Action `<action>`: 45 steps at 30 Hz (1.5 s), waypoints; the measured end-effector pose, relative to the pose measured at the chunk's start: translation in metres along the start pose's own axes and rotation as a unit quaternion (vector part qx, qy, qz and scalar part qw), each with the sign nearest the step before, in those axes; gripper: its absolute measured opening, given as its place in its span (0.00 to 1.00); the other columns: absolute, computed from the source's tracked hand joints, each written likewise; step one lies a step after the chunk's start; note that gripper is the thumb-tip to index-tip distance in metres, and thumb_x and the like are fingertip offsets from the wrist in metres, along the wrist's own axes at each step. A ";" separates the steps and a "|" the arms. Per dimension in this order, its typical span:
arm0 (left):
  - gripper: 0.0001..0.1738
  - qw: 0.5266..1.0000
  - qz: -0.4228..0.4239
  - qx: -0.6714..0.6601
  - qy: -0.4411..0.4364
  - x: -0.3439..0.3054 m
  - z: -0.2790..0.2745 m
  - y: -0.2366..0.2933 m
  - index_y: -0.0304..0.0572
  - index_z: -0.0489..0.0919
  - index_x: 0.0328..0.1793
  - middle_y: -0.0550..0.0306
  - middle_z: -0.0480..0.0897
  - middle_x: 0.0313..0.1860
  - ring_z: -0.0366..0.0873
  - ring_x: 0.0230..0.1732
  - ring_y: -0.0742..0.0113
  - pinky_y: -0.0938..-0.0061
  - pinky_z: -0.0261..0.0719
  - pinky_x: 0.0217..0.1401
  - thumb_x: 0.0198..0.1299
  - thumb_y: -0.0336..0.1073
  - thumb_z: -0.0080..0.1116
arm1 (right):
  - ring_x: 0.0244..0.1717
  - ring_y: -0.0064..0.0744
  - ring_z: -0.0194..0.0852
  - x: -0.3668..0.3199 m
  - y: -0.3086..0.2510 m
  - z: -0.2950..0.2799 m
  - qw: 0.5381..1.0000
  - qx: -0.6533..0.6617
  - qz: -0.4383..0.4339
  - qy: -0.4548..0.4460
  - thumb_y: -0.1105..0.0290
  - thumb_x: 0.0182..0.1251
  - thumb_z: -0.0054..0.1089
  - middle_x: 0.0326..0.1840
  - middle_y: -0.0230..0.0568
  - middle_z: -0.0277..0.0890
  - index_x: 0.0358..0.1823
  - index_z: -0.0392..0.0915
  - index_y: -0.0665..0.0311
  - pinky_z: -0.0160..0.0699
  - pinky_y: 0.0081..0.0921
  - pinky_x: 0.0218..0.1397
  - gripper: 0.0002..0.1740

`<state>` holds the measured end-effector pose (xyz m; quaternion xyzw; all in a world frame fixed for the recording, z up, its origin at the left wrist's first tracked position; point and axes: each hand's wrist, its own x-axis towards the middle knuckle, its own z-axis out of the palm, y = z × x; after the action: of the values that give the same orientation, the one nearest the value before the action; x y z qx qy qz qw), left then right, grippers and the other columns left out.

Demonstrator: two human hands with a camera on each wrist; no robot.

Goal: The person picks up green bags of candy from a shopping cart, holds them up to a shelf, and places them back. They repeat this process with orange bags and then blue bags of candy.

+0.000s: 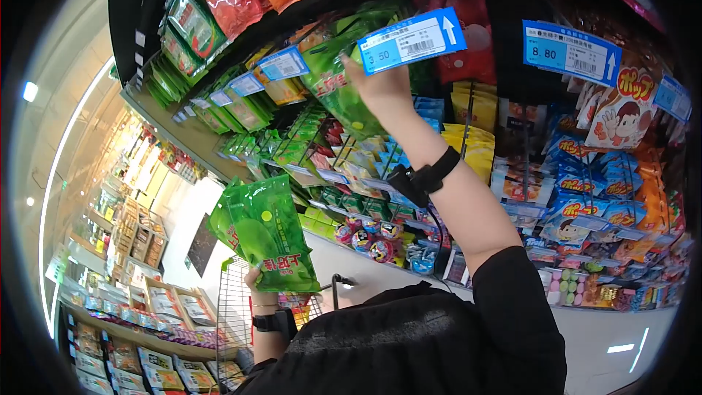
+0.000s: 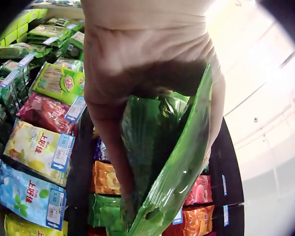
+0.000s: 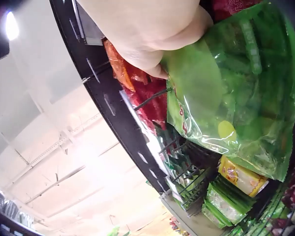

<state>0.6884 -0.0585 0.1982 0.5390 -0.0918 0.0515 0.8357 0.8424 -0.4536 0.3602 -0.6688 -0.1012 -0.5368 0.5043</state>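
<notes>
My left hand (image 1: 257, 279) grips overlapping green candy bags (image 1: 274, 230) by one edge, at the lower left in the head view. In the left wrist view the fingers of that hand (image 2: 152, 64) lie on both sides of a shiny green bag (image 2: 179, 167). Up at the rack, my right hand (image 1: 384, 91) pinches the edge of another green bag (image 1: 333, 84), beside a blue price tag (image 1: 409, 40) reading 3.50. The right wrist view has this hand (image 3: 152, 34) at the upper edge of its green bag (image 3: 236, 98); some fingertips are hidden behind the bag.
Hooks of bagged sweets fill the rack, with blue bags (image 1: 578, 183) at right and price tags (image 1: 574, 51) jutting out in front. A wire cart (image 1: 238, 300) stands below the left hand. Low shelves of packets (image 1: 164, 369) are at lower left.
</notes>
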 end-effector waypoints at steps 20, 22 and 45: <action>0.38 0.991 -0.099 -0.033 -0.079 0.055 0.055 -0.007 0.37 0.60 0.65 0.47 0.73 0.55 0.74 0.54 0.57 0.65 0.74 0.56 0.44 0.35 0.56 | 0.39 0.21 0.70 -0.072 -0.016 -0.023 0.972 0.060 0.126 -0.191 0.66 0.62 0.58 0.38 0.33 0.73 0.44 0.73 0.66 0.69 0.20 0.43 0.13; 0.34 0.988 -0.136 -0.028 -0.074 0.061 0.080 -0.001 0.37 0.61 0.64 0.49 0.74 0.54 0.75 0.52 0.59 0.68 0.73 0.57 0.48 0.33 0.55 | 0.42 0.19 0.69 -0.103 -0.017 -0.016 0.938 0.142 0.179 -0.261 0.65 0.65 0.55 0.40 0.30 0.72 0.46 0.73 0.67 0.69 0.20 0.44 0.14; 0.27 0.929 -0.181 0.078 -0.314 0.124 0.102 -0.006 0.32 0.67 0.61 0.53 0.77 0.53 0.75 0.53 0.65 0.70 0.73 0.57 0.56 0.34 0.58 | 0.32 0.16 0.76 -0.082 -0.006 -0.056 0.781 0.130 0.420 -0.443 0.70 0.58 0.62 0.37 0.36 0.80 0.43 0.80 0.70 0.72 0.14 0.36 0.13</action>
<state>0.8011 -0.1557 0.2595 0.5985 -0.2458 -0.2653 0.7148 0.7711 -0.4609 0.2916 -0.7371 -0.0918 0.1017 0.6617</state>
